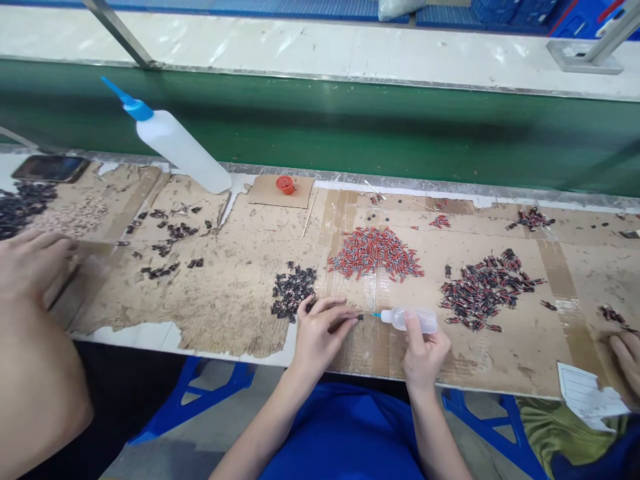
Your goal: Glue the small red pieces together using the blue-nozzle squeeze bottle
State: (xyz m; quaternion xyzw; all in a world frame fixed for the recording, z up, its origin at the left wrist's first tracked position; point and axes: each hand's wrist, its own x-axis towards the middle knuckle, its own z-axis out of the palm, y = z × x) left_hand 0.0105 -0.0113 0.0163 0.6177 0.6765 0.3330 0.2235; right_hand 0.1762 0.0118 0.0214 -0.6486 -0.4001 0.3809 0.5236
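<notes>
Between the fingertips of my left hand (324, 331) is a small black part (360, 317), too small to make out in detail. My right hand (426, 350) grips a small clear squeeze bottle (413, 319) lying nearly level, its thin blue tip (377, 315) pointing left at the black part, a short gap apart. Just beyond my left hand lies a pile of black parts (293, 291). A heap of small red and silver pieces (376, 253) spreads behind both hands. To the right of the bottle is a pile of black parts with red pieces in them (483, 290).
Cardboard (240, 293) covers the bench. A large white bottle with a blue nozzle (183, 150) stands at the back left, near a red cap (285, 185) and a thin stick (310, 212). Co-workers' hands are at the left (35, 267) and right edge (627, 357). A phone (51, 168) lies far left.
</notes>
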